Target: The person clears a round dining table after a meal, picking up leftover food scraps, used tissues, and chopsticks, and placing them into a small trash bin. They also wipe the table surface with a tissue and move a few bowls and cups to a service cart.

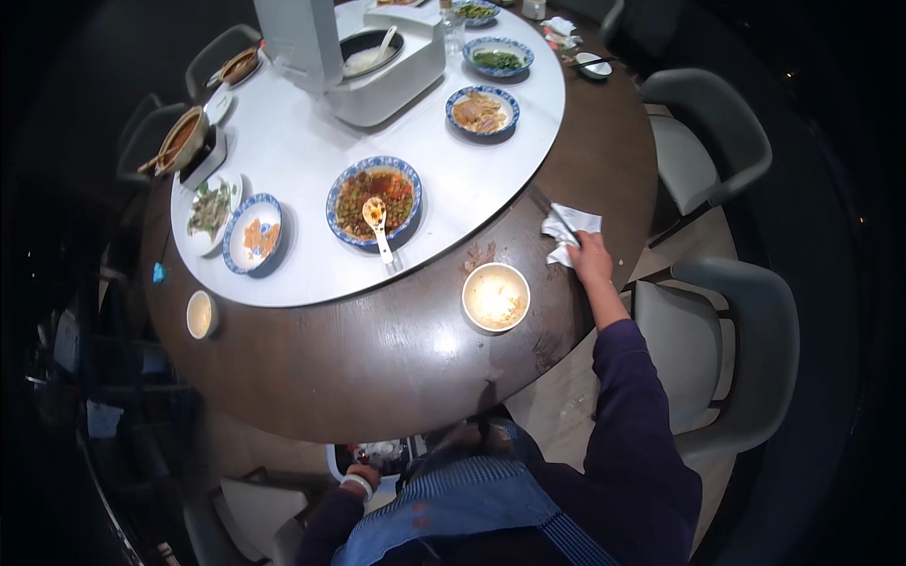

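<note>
My right hand [593,260] is at the right side of the round table, its fingers on a crumpled white paper napkin [585,216] and dark chopsticks [563,221]. A cream bowl [496,297] with food residue inside stands left of it. Food scraps [478,257] lie on the wood just beyond that bowl. Low in front of me, my left hand [364,475] is closed at the near rim of a pale plastic tub [333,461]. White and dark waste [382,453] shows inside. The tub is partly hidden by the tabletop and my body.
A white turntable [311,276] carries a blue-rimmed dish with a white spoon [375,201], several other dishes, clay pots and a grey appliance [396,92] holding rice. A small cup [202,315] stands left. Chairs [736,354] surround the brown table [318,375].
</note>
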### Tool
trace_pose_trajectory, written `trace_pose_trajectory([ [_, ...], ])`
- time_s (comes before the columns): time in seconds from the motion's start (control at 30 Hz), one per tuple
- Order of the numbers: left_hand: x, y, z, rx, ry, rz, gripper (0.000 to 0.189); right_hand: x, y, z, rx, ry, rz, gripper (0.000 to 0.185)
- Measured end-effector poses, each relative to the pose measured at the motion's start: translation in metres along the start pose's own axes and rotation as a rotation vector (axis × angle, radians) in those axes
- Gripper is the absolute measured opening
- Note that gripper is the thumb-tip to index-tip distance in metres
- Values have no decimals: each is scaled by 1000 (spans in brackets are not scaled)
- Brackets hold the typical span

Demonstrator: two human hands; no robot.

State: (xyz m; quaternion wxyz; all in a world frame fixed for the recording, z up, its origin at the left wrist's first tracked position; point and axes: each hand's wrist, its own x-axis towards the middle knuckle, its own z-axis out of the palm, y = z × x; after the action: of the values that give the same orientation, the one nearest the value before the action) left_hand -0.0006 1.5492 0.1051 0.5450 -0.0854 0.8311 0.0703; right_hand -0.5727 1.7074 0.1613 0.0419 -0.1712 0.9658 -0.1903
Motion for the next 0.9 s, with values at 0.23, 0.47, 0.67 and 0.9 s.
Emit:
trace_pose_trajectory([
  [0.23, 24, 15, 2, -64, 144, 36, 26, -121, 61, -4, 125, 220, -90, 32],
  [0.47, 25, 40, -8, -79, 268, 83, 20, -291, -46, 25, 658, -381, -453, 30],
  [0.67, 0, 52, -11, -9, 231, 142, 22, -307, -120, 50, 782, -343, -388, 46],
  [0.9, -3, 49, 12, -11, 324, 120, 22, -157, -98, 36, 1138, -160, 353, 26],
])
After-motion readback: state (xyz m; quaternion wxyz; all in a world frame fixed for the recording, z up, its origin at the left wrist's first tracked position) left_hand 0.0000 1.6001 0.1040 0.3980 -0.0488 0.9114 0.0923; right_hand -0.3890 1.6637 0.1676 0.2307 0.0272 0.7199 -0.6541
